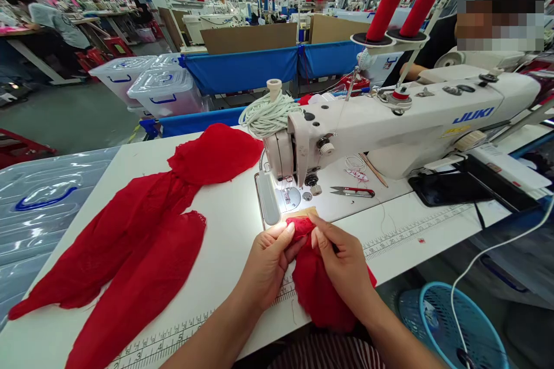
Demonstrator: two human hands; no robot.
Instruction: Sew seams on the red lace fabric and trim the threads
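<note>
Rows of sewing stations under strip lights fill the room at twelve o'clock, and a white desk [234,248] with printed ruler markings lies before me. I have both grips, left [267,259] and right [344,262], clamped by thumb and fingers on a gathered piece of thin red cloth [322,288] between five and six o'clock, near the needle end of a white metal sewing machine with blue lettering [402,118] at two. To line up this edge well, I would pinch lightly, lay the layers flush and smooth each pucker flat with the thumbs, tugging little, since such soft fabric probably stretches and frays. Counting round the dial: one coil of pale green cord [270,118] at twelve; two tall red thread cones [387,8] between one and two; one black phone-like slab [450,189] at three; one pair of red-handled thread snips [352,191] between three and four; one blue plastic basket [463,323] at four; one spread of crumpled red fabric [142,230] at eight, its separate pieces uncountable.
</note>
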